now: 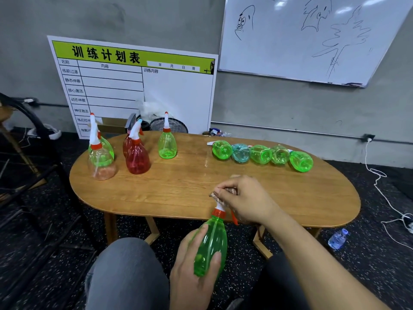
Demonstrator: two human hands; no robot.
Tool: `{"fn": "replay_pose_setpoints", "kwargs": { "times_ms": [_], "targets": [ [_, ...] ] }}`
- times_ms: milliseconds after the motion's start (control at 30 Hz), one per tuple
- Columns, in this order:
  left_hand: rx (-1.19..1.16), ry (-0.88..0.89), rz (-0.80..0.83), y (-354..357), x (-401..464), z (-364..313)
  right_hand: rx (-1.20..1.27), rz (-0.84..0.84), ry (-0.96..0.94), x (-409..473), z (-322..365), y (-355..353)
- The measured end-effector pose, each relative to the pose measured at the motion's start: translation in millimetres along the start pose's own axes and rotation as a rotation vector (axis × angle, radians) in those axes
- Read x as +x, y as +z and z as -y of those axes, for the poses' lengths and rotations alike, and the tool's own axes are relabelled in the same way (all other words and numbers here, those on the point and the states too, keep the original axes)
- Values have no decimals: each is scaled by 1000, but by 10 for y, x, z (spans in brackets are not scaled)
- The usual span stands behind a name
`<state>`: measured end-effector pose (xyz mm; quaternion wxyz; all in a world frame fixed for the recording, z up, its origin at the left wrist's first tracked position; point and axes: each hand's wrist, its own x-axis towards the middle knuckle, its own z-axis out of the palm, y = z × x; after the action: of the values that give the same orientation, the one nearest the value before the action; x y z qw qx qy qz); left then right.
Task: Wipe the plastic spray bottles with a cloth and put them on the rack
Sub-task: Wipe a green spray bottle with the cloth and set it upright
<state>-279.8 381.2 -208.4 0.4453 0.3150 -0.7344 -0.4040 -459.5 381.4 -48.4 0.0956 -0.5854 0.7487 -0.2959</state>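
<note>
Grey concrete wall behind, a whiteboard hung on it and a printed schedule board propped below, and in front an oval wooden surface with spray bottles on it. Five lying bottles sit in a row on the right side, four green and one blue; five upright bottles stand on the left, green, red and clear.

The person sits at the near edge holding a green spray bottle over the lap. The left hand is wrapped around its body, and the right hand pinches a small brownish cloth over the nozzle on top.

To my eye the wiping step is under way, at the sprayer head. Next the cloth likely needs to work down the body while the left hand turns it, then the bottle goes to the rack, perhaps the dark frame at the left, though I can't be sure.
</note>
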Motion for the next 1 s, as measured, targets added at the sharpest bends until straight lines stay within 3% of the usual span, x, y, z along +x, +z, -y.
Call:
{"fn": "replay_pose_setpoints", "kwargs": {
  "times_ms": [67,133,233,367,500,633,833,933,1000],
  "targets": [
    [-73,-52,-30,-27,24,-68,372,-47,6,-54,1,37],
    [-202,-134,-64,-84,127,-159,568,-159,-25,-146,-14,60],
    [-421,-221,-103,-170,336,-306,478,-206,-142,-300,-28,95],
    [-440,-183,-38,-307,604,-581,414,-183,-155,-344,11,107],
    [-524,-71,123,-439,751,-886,592,-341,-76,-204,136,-134],
    [-364,58,231,-552,863,-1097,860,-348,25,-138,303,-420],
    [-10,263,10,-631,1187,-1481,954,-434,-31,-206,585,-714],
    [53,343,-89,-681,1337,-1702,738,-692,-250,-371,727,-890],
    [76,379,-136,-716,1385,-1818,518,-777,-426,-499,802,-977]
  ]
}}
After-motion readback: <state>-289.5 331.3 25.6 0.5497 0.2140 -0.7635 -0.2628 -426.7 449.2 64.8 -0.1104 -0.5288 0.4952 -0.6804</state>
